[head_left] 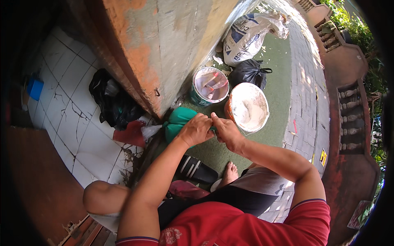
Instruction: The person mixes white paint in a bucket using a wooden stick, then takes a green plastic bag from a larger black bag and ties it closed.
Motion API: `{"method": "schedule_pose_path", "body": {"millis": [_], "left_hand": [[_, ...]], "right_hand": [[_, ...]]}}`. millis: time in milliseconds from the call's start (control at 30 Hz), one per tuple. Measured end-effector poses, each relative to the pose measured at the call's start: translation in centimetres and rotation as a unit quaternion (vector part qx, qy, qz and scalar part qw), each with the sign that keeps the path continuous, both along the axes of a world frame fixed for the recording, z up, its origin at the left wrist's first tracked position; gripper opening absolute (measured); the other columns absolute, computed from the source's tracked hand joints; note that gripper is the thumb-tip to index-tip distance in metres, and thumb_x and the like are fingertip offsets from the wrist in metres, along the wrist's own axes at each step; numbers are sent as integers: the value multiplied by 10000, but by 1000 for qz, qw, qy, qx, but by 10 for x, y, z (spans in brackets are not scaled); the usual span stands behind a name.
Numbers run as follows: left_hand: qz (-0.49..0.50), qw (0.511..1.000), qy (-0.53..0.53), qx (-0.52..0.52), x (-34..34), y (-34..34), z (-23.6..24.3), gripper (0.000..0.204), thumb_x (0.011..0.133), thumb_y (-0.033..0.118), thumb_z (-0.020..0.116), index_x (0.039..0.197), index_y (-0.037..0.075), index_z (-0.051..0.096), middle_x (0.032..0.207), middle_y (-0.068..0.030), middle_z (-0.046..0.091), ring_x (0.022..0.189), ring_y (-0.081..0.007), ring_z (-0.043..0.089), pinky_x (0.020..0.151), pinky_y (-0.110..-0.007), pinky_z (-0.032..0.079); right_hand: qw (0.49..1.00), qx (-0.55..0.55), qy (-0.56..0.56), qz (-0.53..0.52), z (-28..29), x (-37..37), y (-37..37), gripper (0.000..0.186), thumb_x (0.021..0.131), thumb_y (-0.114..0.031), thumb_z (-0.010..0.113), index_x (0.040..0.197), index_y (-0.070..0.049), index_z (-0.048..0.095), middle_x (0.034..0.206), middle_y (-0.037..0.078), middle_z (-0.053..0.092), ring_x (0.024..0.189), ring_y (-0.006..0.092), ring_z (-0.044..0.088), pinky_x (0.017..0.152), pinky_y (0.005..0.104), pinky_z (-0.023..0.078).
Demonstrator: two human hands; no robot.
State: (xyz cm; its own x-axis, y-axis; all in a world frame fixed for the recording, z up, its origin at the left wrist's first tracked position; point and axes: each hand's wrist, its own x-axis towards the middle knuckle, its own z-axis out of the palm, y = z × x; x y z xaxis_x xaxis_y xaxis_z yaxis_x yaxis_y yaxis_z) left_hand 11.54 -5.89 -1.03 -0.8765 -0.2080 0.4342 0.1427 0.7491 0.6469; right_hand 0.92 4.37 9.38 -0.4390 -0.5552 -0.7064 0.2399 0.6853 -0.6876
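Green bag (177,119), just one, sits near the foot of a weathered wall (174,45). Two hands meet at its right end: the left hand (196,130) is closed on the gathered part, and the right hand (227,132) seems to pinch the same end, though the fingers hide the exact hold. Beyond them two buckets stand side by side, one green bucket (197,97) and one orange bucket (228,110), near one white sack (248,39). Two black bags show: one black bag (111,100) on white tiles (69,135), another beside the sack. One bare foot (230,174) rests below the hands.
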Motion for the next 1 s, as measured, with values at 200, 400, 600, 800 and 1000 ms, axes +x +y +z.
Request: {"method": "schedule_pose_path", "body": {"millis": [200,400,600,800,1000], "left_hand": [[16,1000,25,-4,-2,-1,-3,390,687,128,748,993,65,515,875,-113,587,893,-334,571,843,-440,457],[-4,1000,30,1,-4,1,1,437,653,107,758,1008,59,507,867,-122,562,901,-350,569,848,-452,466],[-4,999,35,0,-2,5,3,429,632,115,776,968,55,515,862,-131,563,892,-354,572,842,-448,467],[18,1000,-4,17,-3,3,-6,281,749,140,683,942,40,505,842,-170,566,862,-375,562,798,-473,460],[137,990,-6,30,18,-29,-14,199,817,117,598,933,7,480,825,-205,562,839,-404,550,786,-494,449]], "right_hand": [[998,-13,-47,-41,13,1,3,467,994,-498,504,883,-69,652,594,-33,401,489,84,332,447,268,277],[996,-2,-62,-63,21,0,8,422,976,-505,545,770,-142,482,601,-59,309,496,80,283,452,266,245],[996,-2,-67,-61,27,1,17,410,976,-499,549,776,-151,464,609,-64,311,494,74,284,444,263,229],[994,-55,-69,-71,59,-14,35,417,988,-474,537,750,-135,491,591,-61,335,485,65,285,443,266,217],[992,-120,24,8,162,-90,20,315,1004,-373,528,832,-109,524,637,-78,388,537,53,322,479,247,260]]}}
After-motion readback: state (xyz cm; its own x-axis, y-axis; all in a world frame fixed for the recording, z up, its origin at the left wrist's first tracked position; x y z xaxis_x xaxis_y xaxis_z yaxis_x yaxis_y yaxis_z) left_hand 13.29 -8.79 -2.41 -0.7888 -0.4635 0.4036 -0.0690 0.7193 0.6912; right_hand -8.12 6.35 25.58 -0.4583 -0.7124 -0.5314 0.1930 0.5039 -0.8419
